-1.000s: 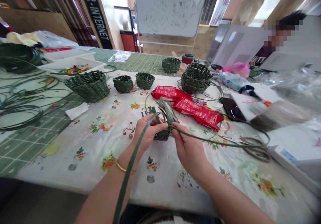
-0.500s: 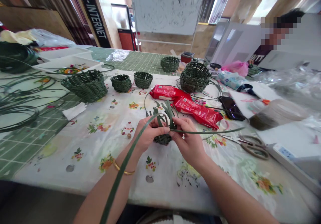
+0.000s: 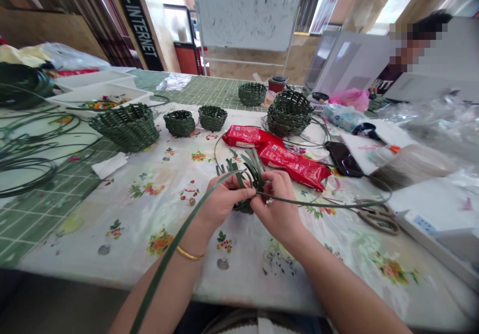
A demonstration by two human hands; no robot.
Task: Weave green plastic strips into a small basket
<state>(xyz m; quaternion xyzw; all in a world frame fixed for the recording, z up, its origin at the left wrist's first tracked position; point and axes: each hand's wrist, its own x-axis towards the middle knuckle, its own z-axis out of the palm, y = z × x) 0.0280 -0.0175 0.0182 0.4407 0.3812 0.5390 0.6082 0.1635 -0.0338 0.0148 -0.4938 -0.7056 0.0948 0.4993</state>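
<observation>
The small dark-green woven strip basket (image 3: 243, 206) is grasped in my left hand (image 3: 223, 203) and right hand (image 3: 276, 206); if my grip loosens, its upright green strips (image 3: 251, 167) may slip apart.

Beyond the right hand (image 3: 276, 207), red snack packets (image 3: 290, 167) and scissors (image 3: 378, 219) block passage.

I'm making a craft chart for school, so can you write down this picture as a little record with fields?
Left hand: holds the unfinished woven basket from the side
Right hand: pinches the basket's upright green strips
Loose strip: a long green strip runs down past the left arm
Other baskets: at least five green woven baskets, one at
Nearby: red packets, scissors, a black phone
Surface: a flowery tablecloth
</observation>
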